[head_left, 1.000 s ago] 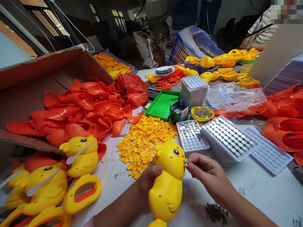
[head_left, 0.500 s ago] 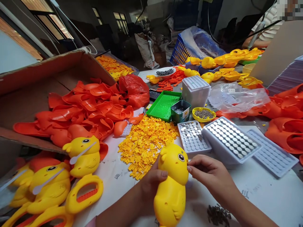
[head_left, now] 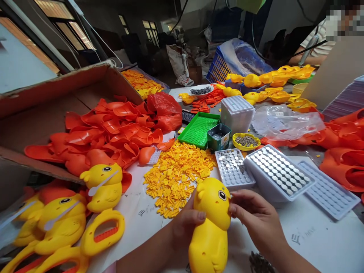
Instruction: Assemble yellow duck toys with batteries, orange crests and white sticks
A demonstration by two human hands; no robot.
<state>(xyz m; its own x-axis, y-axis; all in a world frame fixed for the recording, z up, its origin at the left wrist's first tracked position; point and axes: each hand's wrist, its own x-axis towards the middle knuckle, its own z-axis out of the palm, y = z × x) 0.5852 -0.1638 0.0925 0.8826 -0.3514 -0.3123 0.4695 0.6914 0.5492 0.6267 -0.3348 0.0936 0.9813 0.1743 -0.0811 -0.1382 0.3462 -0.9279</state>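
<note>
My left hand (head_left: 184,225) is wrapped round the side of a yellow duck-shaped toy body (head_left: 210,227), holding it upright near the table's front edge. My right hand (head_left: 256,220) has its fingers bunched against the toy's head, just beside the eye. Whether a small part sits in those fingertips is hidden. Just beyond the toy lie a pile of small yellow clips (head_left: 179,176) and a white tray of round silver button cells (head_left: 233,168).
Orange plastic shells (head_left: 108,132) spill from a cardboard box (head_left: 42,110) at left. Finished yellow ducks (head_left: 71,216) lie at lower left. More cell trays (head_left: 280,174), a green tray (head_left: 199,129), a bowl of screws (head_left: 246,141) and loose screws (head_left: 260,261) surround. Another person sits at back right.
The toy and both hands have slid slightly lower and to the right in view. My right fingers stay pressed at the toy's head; the pinch seen a second ago has closed in.
</note>
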